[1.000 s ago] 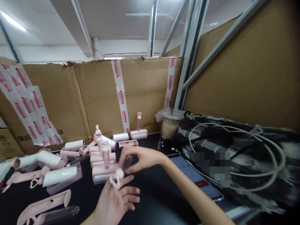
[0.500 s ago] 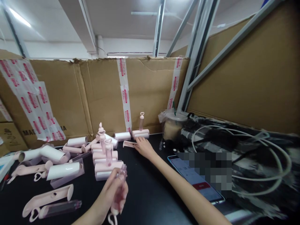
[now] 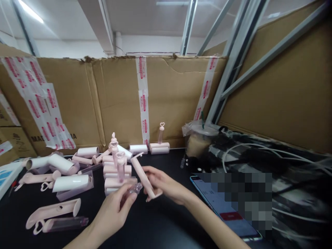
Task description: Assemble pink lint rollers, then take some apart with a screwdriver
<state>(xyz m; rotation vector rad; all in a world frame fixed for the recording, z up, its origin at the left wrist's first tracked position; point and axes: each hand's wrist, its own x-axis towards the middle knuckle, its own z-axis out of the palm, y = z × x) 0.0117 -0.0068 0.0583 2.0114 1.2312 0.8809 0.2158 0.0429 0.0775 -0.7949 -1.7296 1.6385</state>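
Note:
My left hand is closed around a clear tube handle; its threaded end shows above the fingers and the rest is hidden. In my right hand is a long pink plastic holder piece, tilted, with a flat end plate towards me. The two parts are close together, and I cannot tell whether they touch. Just behind my left hand stand several assembled pink lint rollers with upright clear handles. Lower left lie another pink holder piece and a clear handle with a heart loop.
White rolls, pink parts and clear covers lie on the left of the black table. One assembled roller stands at the back by the cardboard wall. On the right are a drink cup, a phone and cables.
My right hand has lifted the pink holder piece off the table and brought it back beside my left hand. The handle in my left hand has turned, and its heart loop no longer shows.

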